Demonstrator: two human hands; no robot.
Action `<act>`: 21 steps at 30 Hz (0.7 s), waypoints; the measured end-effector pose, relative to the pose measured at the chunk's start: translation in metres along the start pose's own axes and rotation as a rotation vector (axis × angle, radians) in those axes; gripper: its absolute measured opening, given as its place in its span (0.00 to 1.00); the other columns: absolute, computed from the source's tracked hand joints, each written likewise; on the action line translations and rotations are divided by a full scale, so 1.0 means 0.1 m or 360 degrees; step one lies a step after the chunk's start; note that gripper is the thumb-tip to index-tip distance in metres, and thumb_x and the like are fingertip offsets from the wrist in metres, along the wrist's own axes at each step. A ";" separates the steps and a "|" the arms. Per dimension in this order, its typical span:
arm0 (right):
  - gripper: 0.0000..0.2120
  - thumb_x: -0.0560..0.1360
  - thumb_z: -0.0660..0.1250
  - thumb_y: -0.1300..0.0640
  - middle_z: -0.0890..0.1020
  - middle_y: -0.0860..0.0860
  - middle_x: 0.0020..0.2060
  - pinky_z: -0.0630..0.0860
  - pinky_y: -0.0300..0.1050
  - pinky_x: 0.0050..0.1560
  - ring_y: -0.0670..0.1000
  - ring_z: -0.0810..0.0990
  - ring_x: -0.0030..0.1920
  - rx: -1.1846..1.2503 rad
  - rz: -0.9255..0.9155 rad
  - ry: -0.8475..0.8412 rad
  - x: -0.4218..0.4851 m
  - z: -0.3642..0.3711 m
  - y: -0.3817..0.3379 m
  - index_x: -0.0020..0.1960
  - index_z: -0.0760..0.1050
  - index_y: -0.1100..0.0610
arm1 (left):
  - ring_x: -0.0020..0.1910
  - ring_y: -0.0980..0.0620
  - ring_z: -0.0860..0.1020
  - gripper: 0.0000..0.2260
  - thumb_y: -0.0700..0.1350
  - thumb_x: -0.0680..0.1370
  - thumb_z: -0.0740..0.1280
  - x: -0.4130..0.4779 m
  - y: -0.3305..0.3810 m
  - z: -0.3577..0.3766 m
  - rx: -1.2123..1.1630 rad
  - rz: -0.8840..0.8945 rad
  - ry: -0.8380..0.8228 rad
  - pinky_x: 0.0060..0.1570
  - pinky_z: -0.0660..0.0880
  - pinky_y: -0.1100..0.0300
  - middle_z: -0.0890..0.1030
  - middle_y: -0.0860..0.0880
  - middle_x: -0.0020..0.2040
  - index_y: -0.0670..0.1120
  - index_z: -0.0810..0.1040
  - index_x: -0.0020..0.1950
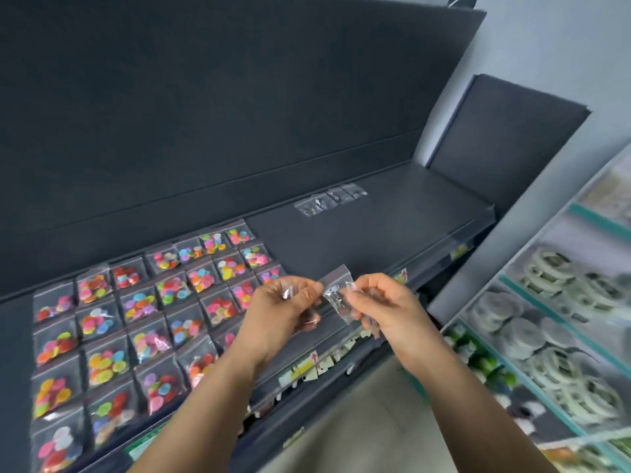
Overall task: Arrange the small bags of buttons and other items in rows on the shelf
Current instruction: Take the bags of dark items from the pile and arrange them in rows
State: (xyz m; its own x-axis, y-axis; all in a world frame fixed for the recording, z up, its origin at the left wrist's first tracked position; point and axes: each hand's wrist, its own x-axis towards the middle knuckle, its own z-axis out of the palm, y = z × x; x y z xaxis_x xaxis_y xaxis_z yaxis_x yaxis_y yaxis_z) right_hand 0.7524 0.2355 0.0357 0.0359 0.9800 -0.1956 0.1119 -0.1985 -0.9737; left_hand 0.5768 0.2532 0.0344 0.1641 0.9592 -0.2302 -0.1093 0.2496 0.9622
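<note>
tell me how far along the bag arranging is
Done: colourful button bags lie in rows on the left of the shelf, with a short row of clear bags at the back. In hand: the left hand and right hand pinch small clear bags. Left: placing those, probably on the bare stretch between.

Button bags (140, 305) on dark shelf (341, 240)

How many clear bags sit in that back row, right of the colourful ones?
4 clear bags, side by side along the back edge of the shelf; blur may hide another.
</note>
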 end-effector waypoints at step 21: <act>0.03 0.73 0.73 0.53 0.77 0.46 0.30 0.68 0.34 0.29 0.40 0.71 0.25 -0.0367 0.0207 -0.0098 2.19 -1.26 -0.26 0.45 0.82 0.51 | 0.26 0.53 0.77 0.07 0.42 0.80 0.64 2.35 0.35 0.95 0.0303 -0.0006 0.0219 0.29 0.75 0.66 0.84 0.49 0.37 0.39 0.78 0.46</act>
State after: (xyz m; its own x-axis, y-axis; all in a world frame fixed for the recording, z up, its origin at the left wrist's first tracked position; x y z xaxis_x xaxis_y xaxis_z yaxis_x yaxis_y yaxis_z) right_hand 0.8825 0.4539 0.0324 0.0052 0.9437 -0.3309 0.3338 -0.3136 -0.8890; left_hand 0.7047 0.4751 0.0274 0.0275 0.9707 -0.2388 0.0802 0.2359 0.9685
